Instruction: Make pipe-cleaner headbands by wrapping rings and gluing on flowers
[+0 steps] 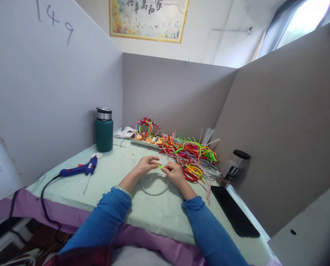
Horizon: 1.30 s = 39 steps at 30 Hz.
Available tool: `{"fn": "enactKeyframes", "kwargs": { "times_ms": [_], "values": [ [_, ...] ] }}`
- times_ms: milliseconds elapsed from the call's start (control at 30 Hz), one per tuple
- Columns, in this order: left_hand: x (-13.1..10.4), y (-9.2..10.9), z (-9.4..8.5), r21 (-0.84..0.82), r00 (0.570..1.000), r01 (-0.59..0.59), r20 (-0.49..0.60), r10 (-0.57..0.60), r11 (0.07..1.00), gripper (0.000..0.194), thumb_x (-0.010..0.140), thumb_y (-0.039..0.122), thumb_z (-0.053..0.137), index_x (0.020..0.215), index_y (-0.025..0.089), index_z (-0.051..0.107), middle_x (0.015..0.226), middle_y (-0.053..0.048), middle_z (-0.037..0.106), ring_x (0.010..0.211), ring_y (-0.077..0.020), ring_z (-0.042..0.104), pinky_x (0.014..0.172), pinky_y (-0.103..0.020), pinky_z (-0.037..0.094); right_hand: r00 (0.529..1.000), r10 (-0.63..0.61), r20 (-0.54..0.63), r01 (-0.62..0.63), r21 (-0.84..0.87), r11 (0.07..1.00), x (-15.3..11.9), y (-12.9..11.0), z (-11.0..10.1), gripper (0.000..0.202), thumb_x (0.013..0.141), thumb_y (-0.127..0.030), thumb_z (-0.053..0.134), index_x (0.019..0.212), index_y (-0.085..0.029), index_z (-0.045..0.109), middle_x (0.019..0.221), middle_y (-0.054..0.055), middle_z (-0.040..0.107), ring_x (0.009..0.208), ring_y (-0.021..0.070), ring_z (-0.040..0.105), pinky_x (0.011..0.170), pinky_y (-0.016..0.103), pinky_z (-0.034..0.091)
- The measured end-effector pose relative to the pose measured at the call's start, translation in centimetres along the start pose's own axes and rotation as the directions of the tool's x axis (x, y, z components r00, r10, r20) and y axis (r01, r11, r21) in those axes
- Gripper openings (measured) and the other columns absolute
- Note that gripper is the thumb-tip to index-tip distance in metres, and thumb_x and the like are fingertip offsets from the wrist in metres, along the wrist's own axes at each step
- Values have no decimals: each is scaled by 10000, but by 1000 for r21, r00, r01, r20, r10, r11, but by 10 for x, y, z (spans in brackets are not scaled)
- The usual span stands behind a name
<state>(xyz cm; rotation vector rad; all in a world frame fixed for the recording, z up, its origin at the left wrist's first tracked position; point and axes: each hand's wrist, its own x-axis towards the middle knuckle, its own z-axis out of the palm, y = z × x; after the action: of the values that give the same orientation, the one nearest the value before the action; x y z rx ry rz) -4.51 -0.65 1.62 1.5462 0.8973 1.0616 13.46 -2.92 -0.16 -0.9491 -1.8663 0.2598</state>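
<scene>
A thin grey hoop is held just above the pale cloth of the table, its lower curve hanging toward me. At its top is a short bright green strip, perhaps fuzzy pipe cleaner. My left hand pinches at the strip's left end, fingers closed. From the other side, my right hand pinches the strip with thumb and fingertips. Whether the strip is wound round the hoop or lies along it is too small to tell. Beyond my right hand lies a heap of coloured pipe cleaners.
A blue glue gun with a black cord lies at left, near a green bottle. At the back, a metal tray holds colourful hoops. A clear jar and black slab are at right. Grey partitions enclose the table.
</scene>
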Motion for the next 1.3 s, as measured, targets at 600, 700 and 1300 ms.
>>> {"fn": "enactKeyframes", "kwargs": {
  "times_ms": [600, 700, 1300],
  "values": [
    [-3, 1, -6, 142, 969, 244, -70, -236, 959, 459, 602, 468, 710, 868, 94, 689, 504, 36, 483, 345, -30, 250, 362, -221, 132, 968, 198, -153, -229, -219, 949, 8, 21, -35, 336, 893, -346, 417, 828, -158, 688, 829, 64, 647, 797, 170, 571, 747, 264, 412],
    [-5, 4, -4, 119, 963, 269, -62, -263, 956, 471, 577, 474, 736, 851, 95, 683, 477, 56, 414, 363, -34, 250, 376, -220, 127, 906, 380, -184, -412, -584, 700, 3, 36, -66, 232, 831, -265, 500, 892, -173, 705, 945, 107, 662, 941, 220, 564, 836, 300, 380],
    [-7, 6, -4, 134, 965, 263, -20, -262, 956, 477, 564, 496, 746, 826, 103, 679, 464, 62, 369, 385, -46, 248, 394, -235, 129, 861, 499, -103, -410, -721, 559, -7, 35, -86, 395, 795, -344, 528, 1153, -185, 578, 1104, 143, 608, 986, 280, 584, 758, 336, 427]
  ]
}}
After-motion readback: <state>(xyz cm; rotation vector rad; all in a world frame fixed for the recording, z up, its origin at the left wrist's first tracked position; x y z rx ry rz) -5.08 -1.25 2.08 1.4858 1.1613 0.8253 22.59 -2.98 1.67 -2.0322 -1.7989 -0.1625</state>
